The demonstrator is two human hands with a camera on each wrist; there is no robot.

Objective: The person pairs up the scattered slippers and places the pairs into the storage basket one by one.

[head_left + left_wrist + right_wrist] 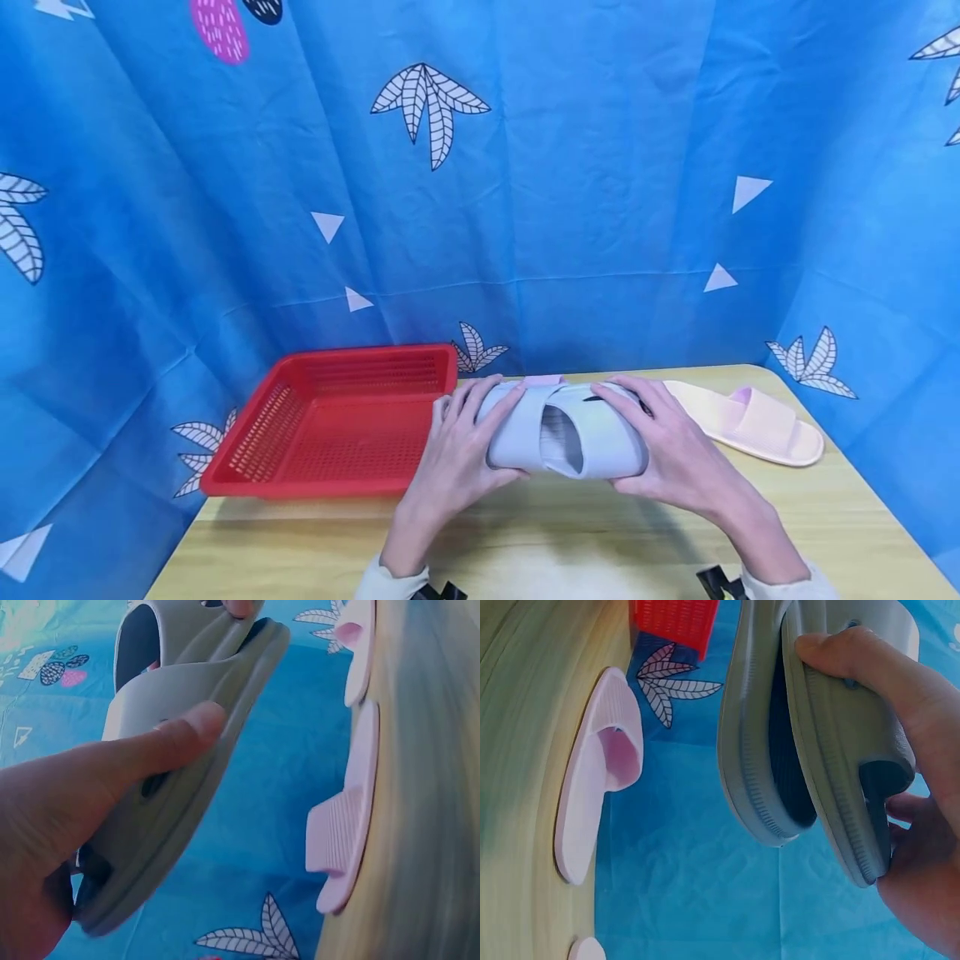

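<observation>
A pair of pale grey slippers is up in front of me over the wooden table, sole side of one close against the other. My left hand grips the left grey slipper, its thumb along the side in the left wrist view. On the other side my right hand holds the right grey slipper. In the right wrist view the right thumb presses near the sole edge of a grey slipper, and the second grey slipper leans beside it.
A red plastic basket stands at the left of the wooden table. One pale pink slipper lies at the right; another pink slipper is mostly hidden behind the grey pair. A blue patterned curtain surrounds the table.
</observation>
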